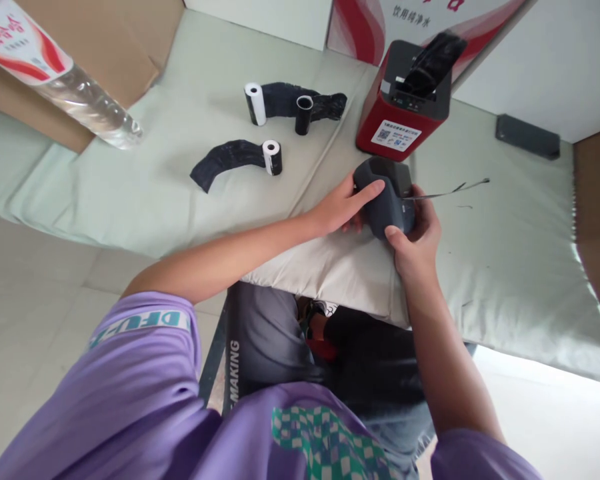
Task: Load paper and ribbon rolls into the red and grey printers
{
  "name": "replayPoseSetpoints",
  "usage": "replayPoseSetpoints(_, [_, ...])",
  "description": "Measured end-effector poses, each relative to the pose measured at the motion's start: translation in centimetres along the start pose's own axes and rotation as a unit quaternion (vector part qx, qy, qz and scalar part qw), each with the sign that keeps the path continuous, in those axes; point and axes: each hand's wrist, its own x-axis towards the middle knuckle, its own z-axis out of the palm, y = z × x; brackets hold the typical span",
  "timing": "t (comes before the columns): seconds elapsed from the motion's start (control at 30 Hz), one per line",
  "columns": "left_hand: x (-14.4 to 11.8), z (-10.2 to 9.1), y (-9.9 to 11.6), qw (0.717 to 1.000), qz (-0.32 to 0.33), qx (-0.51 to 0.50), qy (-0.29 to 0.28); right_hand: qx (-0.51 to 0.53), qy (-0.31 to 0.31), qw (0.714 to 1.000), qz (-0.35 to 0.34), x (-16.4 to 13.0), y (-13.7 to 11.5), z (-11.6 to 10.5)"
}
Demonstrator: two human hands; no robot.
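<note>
A dark grey handheld printer [386,193] rests on the pale green mat [180,173]. My left hand [343,207] lies on its left side with a finger stretched across the top. My right hand [414,237] grips its near right side, thumb on the body. A thin dark strip [453,190] sticks out to the right of the device. Behind it stands a red and black printer [405,100] with black wrapping in its top.
Two white paper rolls [255,103] [271,157] with black wrappers and an empty black core [304,113] lie at the back left. A plastic water bottle [55,73] rests on cardboard [105,40]. A dark flat object [527,135] lies at the far right.
</note>
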Motion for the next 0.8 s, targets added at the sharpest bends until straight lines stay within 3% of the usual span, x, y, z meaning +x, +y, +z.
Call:
replayPoseSetpoints(0.13, [-1.3, 1.7, 0.4, 0.992, -0.032, -0.077, 0.092, -0.041, -0.005, 0.999, 0.001, -0.3, -0.5, 0.7])
replayPoseSetpoints(0.27, [-1.8, 2.3, 0.5, 0.987, 0.005, -0.063, 0.151, -0.046, -0.043, 0.998, -0.017, -0.7, -1.3, 1.4])
replayPoseSetpoints(0.47, [-0.7, 1.3, -0.5, 0.99, 0.051, 0.058, 0.119, -0.062, -0.085, 0.994, -0.038, -1.0, -2.0, 1.8])
replayPoseSetpoints(0.6, [-0.2, 0.7, -1.0, 0.98, 0.091, 0.16, 0.079, -0.087, -0.079, 0.992, -0.036, -1.3, -1.9, 1.9])
replayPoseSetpoints(0.8, [-0.3, 0.5, -0.5, 0.975, 0.098, 0.18, 0.081, -0.113, -0.058, 0.991, -0.033, -1.5, -1.8, 2.0])
